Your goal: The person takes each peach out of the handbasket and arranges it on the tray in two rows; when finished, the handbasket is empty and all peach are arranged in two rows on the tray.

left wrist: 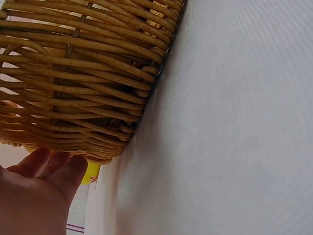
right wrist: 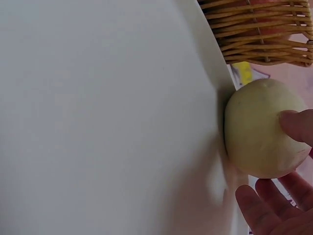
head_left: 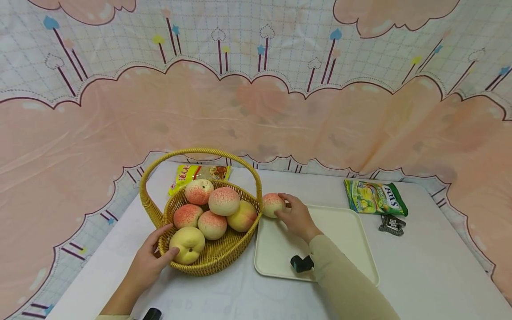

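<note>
Six peaches (head_left: 224, 201) sit in the wicker basket (head_left: 218, 265), and here's a seventh peach (head_left: 272, 205) outside it, beside the rim at the cream tray's (head_left: 336, 226) far corner! The right hand (head_left: 297, 218) has that one pinched, thumb against fingers. Over on the other side, the left hand (head_left: 150, 262) grips the basket's rim, thumb by the yellow peach (head_left: 187, 245). One fruit's placing looks unfinished; whether it's arriving or leaving, I can't tell.
</note>
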Demonstrator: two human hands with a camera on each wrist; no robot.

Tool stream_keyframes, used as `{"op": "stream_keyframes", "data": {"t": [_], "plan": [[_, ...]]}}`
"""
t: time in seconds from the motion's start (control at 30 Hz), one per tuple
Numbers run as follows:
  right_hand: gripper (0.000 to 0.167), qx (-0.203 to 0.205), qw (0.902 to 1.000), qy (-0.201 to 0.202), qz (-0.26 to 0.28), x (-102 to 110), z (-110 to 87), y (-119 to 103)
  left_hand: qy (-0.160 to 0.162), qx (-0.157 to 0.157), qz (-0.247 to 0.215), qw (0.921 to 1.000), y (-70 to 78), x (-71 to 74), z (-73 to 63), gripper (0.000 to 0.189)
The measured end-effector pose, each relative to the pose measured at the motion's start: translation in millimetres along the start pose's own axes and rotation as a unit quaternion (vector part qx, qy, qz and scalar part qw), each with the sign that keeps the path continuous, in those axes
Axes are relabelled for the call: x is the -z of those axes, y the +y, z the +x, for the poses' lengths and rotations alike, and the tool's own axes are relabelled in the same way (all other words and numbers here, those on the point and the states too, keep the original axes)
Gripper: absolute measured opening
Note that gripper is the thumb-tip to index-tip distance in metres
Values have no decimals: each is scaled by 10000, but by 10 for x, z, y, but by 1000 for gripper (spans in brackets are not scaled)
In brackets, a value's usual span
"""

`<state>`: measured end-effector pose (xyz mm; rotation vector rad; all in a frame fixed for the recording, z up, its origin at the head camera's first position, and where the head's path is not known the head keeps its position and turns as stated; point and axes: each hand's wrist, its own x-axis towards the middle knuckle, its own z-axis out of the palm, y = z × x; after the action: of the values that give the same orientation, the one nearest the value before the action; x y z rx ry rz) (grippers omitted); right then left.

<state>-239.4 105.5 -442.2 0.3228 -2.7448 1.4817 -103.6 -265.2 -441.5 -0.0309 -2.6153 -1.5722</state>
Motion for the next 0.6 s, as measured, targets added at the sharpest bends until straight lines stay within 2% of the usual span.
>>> {"op": "stream_keyframes", "data": {"t": [0.37,0.6], "plan": [[56,25,10000,-40,-27,21,-2,12,-41,127,216,9997,15,3,-5,63],[60,162,9996,52,-230,106,-67,-4,-51,113,157,9998,17,10,-9,63]]}}
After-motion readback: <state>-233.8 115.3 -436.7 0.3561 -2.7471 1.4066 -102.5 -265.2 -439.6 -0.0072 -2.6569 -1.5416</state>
